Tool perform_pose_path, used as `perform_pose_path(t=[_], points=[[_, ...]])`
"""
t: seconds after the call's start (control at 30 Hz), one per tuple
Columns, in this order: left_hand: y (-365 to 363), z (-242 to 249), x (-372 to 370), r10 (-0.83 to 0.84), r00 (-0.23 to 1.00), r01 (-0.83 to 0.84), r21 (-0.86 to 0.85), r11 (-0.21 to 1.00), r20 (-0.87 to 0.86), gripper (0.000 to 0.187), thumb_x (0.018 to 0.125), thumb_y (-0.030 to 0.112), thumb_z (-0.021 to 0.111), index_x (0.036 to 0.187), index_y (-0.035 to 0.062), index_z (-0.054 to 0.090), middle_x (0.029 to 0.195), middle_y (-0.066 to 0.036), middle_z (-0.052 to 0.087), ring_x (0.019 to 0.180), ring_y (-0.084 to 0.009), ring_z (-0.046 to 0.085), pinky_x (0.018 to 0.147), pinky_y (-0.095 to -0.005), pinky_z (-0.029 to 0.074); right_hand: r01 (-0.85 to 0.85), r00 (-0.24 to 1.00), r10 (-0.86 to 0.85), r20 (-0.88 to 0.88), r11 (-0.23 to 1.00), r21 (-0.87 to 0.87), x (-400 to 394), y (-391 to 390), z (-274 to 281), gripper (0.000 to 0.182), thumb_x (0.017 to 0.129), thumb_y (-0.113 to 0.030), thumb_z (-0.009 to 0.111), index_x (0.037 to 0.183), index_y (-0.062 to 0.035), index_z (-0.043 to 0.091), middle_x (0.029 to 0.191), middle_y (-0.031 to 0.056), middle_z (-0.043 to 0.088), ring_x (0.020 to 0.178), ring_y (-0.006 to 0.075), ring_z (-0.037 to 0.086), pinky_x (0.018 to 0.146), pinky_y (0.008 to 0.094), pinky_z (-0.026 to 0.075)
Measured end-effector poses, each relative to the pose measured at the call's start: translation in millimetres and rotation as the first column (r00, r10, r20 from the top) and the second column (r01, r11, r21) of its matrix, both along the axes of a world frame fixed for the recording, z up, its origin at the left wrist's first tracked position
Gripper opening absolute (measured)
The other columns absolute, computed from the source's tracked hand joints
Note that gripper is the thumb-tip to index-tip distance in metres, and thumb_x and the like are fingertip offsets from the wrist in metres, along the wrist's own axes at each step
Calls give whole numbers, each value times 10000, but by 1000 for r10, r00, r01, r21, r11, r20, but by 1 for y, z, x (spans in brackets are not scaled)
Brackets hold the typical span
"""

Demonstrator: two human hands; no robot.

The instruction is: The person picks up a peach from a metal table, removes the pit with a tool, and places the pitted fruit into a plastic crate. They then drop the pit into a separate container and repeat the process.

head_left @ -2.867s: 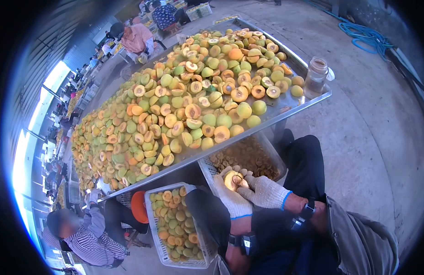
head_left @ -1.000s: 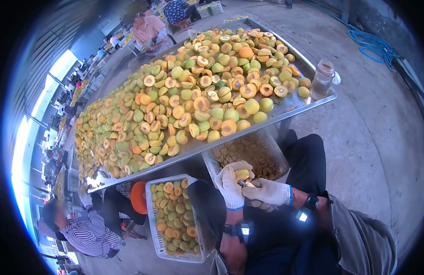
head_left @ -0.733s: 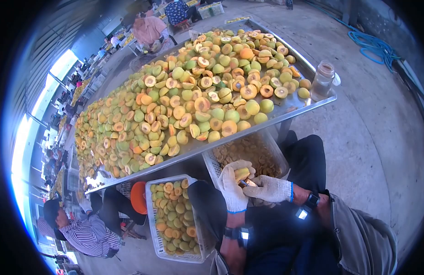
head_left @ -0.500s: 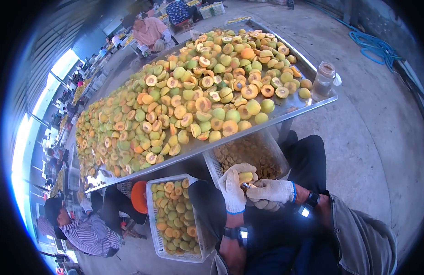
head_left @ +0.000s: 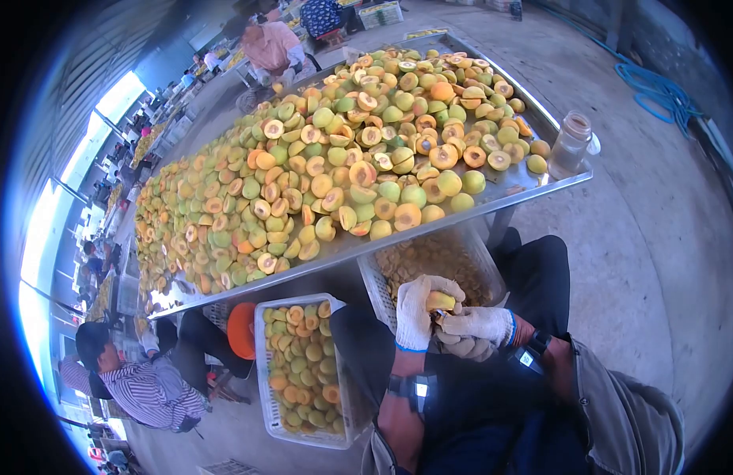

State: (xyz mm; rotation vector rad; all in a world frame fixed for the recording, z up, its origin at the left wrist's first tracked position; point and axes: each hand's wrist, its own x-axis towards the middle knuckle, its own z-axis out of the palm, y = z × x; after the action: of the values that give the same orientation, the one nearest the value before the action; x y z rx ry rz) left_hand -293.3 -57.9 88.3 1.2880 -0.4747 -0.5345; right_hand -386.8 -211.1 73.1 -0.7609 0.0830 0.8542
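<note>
My left hand [head_left: 415, 313], in a white knit glove, is closed around a yellow-green peach half [head_left: 441, 302]. Against the underside of that fruit presses my right hand [head_left: 481, 324], gloved too, its fingers pinched on a small metal-tipped tool [head_left: 438, 315] that is mostly hidden. Both hands meet above my lap, over the near edge of a white crate [head_left: 372, 286] of brown pits and scraps [head_left: 430, 261]. Beyond them, a metal-rimmed table [head_left: 493, 207] carries a large heap of halved peaches [head_left: 327, 174].
A second white crate [head_left: 263, 372] full of peach halves stands left of my knee. An orange bucket [head_left: 241, 330] is beside it. A clear jar [head_left: 571, 142] stands on the table's right corner. A person in stripes [head_left: 156, 392] sits at left; another person [head_left: 273, 49] works across the table.
Both hands stay together at the peach half, with the left fingers now curled further over its top. The whole view has shifted slightly as the head moved.
</note>
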Motion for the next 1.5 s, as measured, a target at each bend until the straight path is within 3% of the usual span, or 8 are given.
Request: perform_pose_path(t=[0.5,0.83,0.9,0.93,1.0,1.1,1.3,1.5], points=[[4,-43,17,-404,906,353,-304,885,-126,588,1021,489,506,860,-31,728,890,-166,732,772,-249,692,704,-357,547,-85,996,86,-20,995,51,-4,6,1,454,1069,-578,517,802,-212,477,603,-100,351,420,-7,282,366,157,206],[-9,-59,7,86,636,-485,-311,817,-767,589,1077,566,444,1198,24,639,1031,-190,704,875,-331,687,756,-443,573,258,958,-176,-228,876,408,3,-6,-13,599,1074,-657,371,840,-119,491,576,-41,398,399,32,349,347,185,268],[-3,-66,9,72,633,-489,-325,810,-771,545,1078,537,470,1231,37,627,1074,-182,700,895,-339,685,749,-452,566,339,940,-341,10,936,93,15,-14,-16,624,1073,-674,349,873,-111,527,592,-18,445,397,67,384,349,227,309],[-1,-69,11,55,628,-509,-357,783,-776,523,1077,518,489,1242,41,623,1097,-178,697,922,-338,685,750,-450,566,330,944,-280,176,768,-549,26,-8,12,623,1068,-673,367,847,-118,542,609,3,469,390,97,382,364,269,335],[6,-73,12,45,622,-537,-384,751,-782,502,1076,500,508,1253,44,619,1120,-174,694,949,-337,684,751,-448,567,409,905,-413,107,769,-492,27,-10,-7,606,1065,-664,394,840,-126,557,616,-2,476,401,100,404,378,273,349],[32,-67,12,78,688,-536,-432,726,-722,483,1083,468,514,1294,41,596,1175,-172,687,1009,-337,679,762,-444,570,528,843,-408,351,498,-688,31,-9,-24,469,1062,-514,532,905,-80,619,674,5,598,440,117,504,391,271,391],[128,-32,6,315,680,-699,-456,552,-662,468,1089,422,523,1305,13,592,1151,-170,686,1044,-340,671,795,-440,574,567,823,-396,408,514,-644,32,0,-22,292,1096,-319,509,1078,-62,645,790,-14,618,614,87,606,521,250,497],[287,-82,-51,929,357,-916,229,329,92,331,917,74,690,1244,40,652,1152,-94,632,1076,-244,639,809,-401,580,485,873,-194,448,444,-753,40,-11,-57,320,1099,-332,520,1051,-50,663,748,-41,581,602,46,537,518,226,440]])
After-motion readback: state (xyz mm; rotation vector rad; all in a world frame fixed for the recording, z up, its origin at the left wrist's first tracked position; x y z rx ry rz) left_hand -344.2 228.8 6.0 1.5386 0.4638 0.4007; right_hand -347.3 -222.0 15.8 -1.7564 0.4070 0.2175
